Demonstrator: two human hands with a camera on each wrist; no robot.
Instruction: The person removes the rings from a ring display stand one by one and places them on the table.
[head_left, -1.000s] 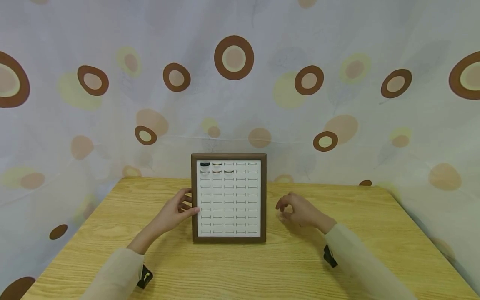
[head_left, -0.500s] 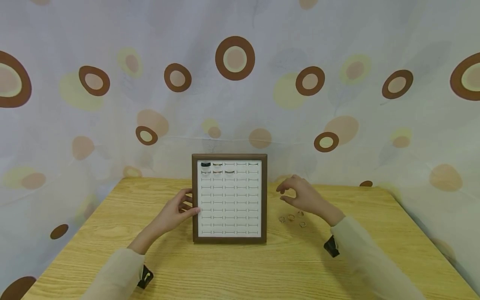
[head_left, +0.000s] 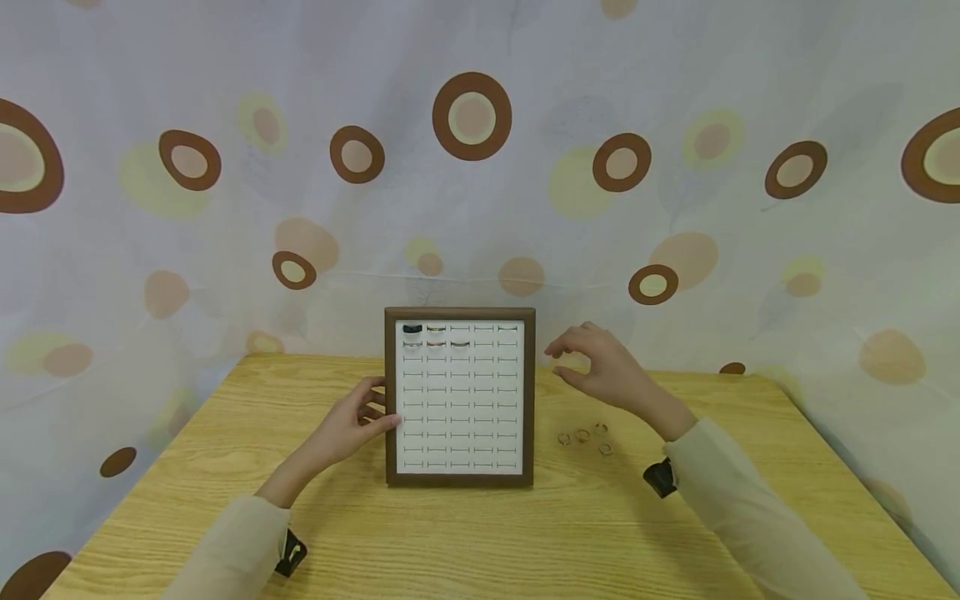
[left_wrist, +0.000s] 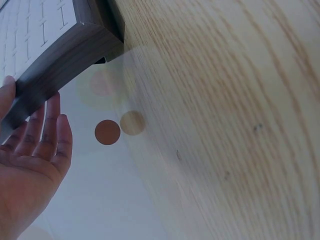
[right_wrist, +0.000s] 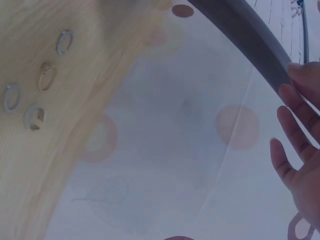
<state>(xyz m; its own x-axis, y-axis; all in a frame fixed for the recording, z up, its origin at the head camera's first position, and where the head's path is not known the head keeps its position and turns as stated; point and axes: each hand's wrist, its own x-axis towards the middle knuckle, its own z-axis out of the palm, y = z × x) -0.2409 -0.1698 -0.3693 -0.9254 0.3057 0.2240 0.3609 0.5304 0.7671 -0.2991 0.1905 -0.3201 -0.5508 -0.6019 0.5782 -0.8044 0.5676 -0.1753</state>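
Observation:
A brown-framed ring display board (head_left: 460, 408) with a white slotted insert stands upright on the table. My left hand (head_left: 360, 422) holds its left side, thumb on the front and fingers behind the edge; the left wrist view shows this grip on the frame (left_wrist: 55, 65). Several rings (head_left: 436, 343) sit in the top two rows. Raised beside the board's upper right is my right hand (head_left: 603, 367), thumb and index finger bent toward each other. Whether something small is between those fingertips cannot be made out. Below that hand, several loose rings (head_left: 582, 435) lie on the table.
The wooden table (head_left: 465, 542) reaches back to a patterned cloth (head_left: 480, 217) hanging behind and at the sides. In the right wrist view, silver rings and a gold-coloured ring (right_wrist: 47, 77) lie apart from one another. Each wrist wears a black device (head_left: 662, 478).
My right hand has risen from the loose rings, uncovering them, and moved up to beside the board's upper right. The left hand and the board have stayed in place.

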